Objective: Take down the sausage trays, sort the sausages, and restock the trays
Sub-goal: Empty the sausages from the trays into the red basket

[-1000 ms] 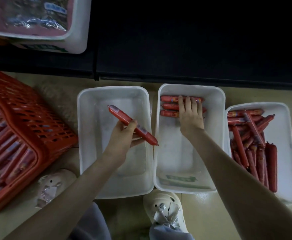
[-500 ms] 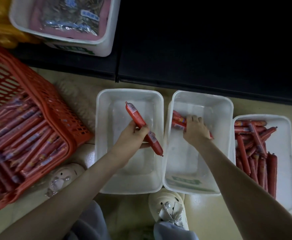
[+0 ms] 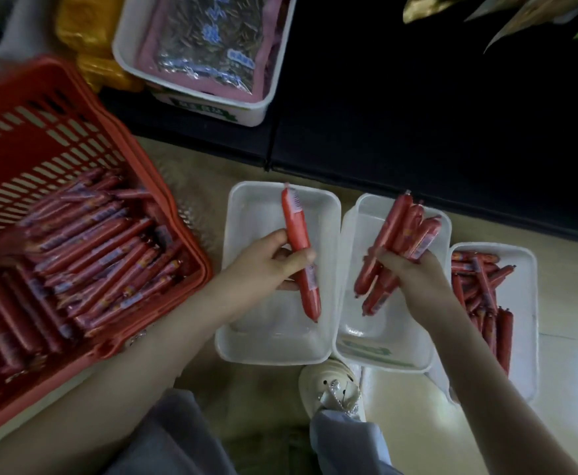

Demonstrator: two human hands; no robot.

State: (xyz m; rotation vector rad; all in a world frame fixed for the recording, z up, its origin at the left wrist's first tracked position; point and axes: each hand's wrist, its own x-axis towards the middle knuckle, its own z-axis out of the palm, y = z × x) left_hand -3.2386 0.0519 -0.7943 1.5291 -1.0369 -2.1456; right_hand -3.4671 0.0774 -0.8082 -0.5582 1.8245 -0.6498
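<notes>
One pale shoe with bead trim stands on the floor nearest the camera, with grey trouser legs on either side of it.

Just beyond, three white trays lie side by side on the floor. The left hand is over the left tray. Its fingers and thumb are curled round a single sausage near the middle, and the sausage runs lengthways to the tray with its labelled end pointing away. The right hand is over the middle tray. Its fingers are clamped round a bunch of sausages, whose ends fan out above and below the fist. The exact count cannot be told. The right tray holds a loose heap of sausages, some lined up and some lying crosswise.

Left of the trays, just beside the left one, a red basket with slotted walls holds many stacked sausages.

Farthest off, a white tub of foil packets sits on a dark shelf. Yellow packets lie beside it, blurred.
</notes>
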